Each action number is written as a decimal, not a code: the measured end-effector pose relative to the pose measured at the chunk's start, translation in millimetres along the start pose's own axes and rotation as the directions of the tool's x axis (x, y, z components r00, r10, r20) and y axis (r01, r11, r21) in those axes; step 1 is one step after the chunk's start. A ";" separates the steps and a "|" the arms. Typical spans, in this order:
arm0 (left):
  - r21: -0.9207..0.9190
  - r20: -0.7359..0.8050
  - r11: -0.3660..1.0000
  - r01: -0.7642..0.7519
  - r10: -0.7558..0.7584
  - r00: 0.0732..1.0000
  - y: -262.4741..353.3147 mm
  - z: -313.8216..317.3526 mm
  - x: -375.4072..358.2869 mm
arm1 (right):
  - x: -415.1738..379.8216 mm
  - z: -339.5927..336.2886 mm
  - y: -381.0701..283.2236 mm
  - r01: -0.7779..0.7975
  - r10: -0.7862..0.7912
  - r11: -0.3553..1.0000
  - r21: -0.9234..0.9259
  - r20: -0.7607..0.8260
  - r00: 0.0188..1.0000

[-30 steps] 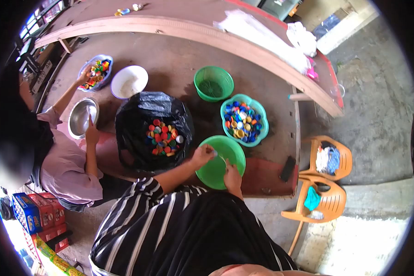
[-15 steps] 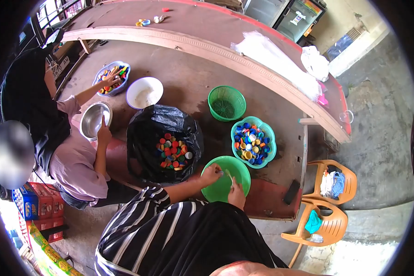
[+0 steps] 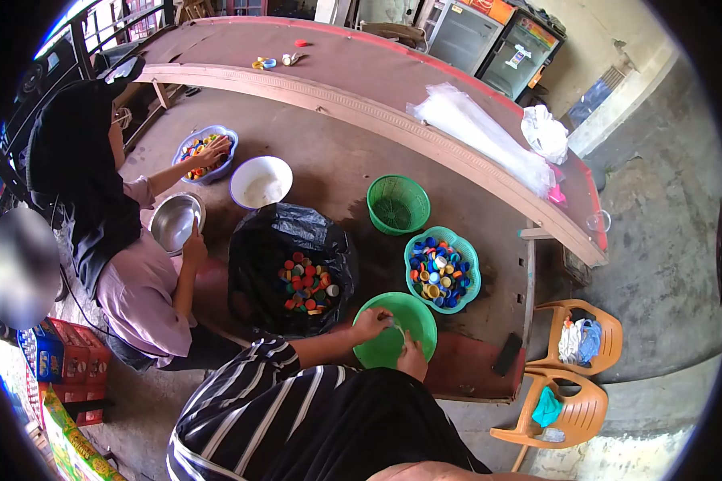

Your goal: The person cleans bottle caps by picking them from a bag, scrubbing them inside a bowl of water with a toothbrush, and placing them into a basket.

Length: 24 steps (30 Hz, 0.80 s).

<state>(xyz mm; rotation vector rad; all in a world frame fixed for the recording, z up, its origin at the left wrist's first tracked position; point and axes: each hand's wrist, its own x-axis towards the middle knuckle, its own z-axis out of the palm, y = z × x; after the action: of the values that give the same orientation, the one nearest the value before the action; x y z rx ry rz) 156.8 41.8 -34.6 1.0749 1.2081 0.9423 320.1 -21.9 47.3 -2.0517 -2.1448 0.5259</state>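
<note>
Both hands are over a light green basin (image 3: pixel 371 353) at the table's front edge. My left hand (image 3: pixel 372 324) pinches a small bluish bottle cap (image 3: pixel 391 322), mostly covered by the fingers. In my right hand (image 3: pixel 412 357) is a thin pale stick-like tool (image 3: pixel 401 332), its tip close to the cap; its exact kind is too small to make out. Right behind the basin stands a turquoise scalloped basket (image 3: pixel 475 276) full of coloured bottle caps (image 3: pixel 439 274). To the left, a black plastic bag (image 3: pixel 253 268) lies open with red, orange and green caps inside.
A green mesh basket (image 3: pixel 399 204) and a white bowl (image 3: pixel 262 181) stand farther back. At left, a co-worker (image 3: pixel 140 272) has one hand in a lavender basin (image 3: pixel 229 164) of caps and the other at a metal bowl (image 3: pixel 176 224). A black phone (image 3: pixel 507 354) lies near the right edge.
The view has tilted slightly, so the table appears lower and a bit to the right. My hands stay over the green basin, the tool and cap still in them.
</note>
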 end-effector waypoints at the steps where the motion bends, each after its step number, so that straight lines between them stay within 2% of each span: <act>1: -0.032 -0.036 0.999 0.010 -0.011 0.999 0.1 -0.6 0.2 | -3.3 -5.6 -6.5 0.038 -0.036 0.998 0.043 -0.043 0.998; 3: -0.100 -0.100 0.994 0.044 -0.054 0.994 1.3 0.0 -4.2 | -13.3 -15.2 -17.1 0.104 -0.090 0.987 0.123 -0.119 0.989; 6: -0.171 -0.058 0.985 0.032 -0.043 0.997 9.1 1.2 -8.4 | -17.7 -3.4 -10.4 0.020 -0.007 0.988 0.155 -0.081 0.997; 9: -0.043 -0.073 0.995 -0.089 0.085 0.994 6.5 2.1 -12.0 | -12.9 -8.6 -5.8 -0.081 0.081 0.996 0.026 -0.003 0.997; 12: 0.016 -0.029 0.997 -0.076 0.076 0.997 7.6 -1.6 -12.3 | -9.5 -6.1 -9.5 -0.047 0.049 0.999 0.020 -0.069 0.996; 15: -0.030 -0.032 1.000 0.006 -0.007 0.999 12.5 -2.2 -13.4 | -3.3 9.7 2.8 -0.044 0.048 0.997 -0.056 0.073 0.996; 18: 0.051 -0.079 0.997 0.054 -0.050 0.996 18.3 -3.4 -12.4 | -11.5 -10.1 -18.8 -0.021 0.026 0.997 0.071 -0.065 0.998; 21: -0.291 -0.068 0.953 0.082 -0.106 0.992 15.2 -3.2 -10.5 | -22.1 -20.2 -33.4 0.088 -0.060 0.974 0.211 -0.137 0.989; 24: -0.019 0.001 0.999 -0.027 0.027 1.000 12.2 -5.5 -11.0 | -16.8 -0.7 -16.1 0.007 0.007 0.990 0.142 -0.099 0.995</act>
<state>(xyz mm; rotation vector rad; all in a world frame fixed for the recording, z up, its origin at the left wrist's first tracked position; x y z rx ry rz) 149.9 34.9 -20.3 1.0783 1.1840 0.9719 306.3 -38.7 55.8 -1.9587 -1.9908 0.5481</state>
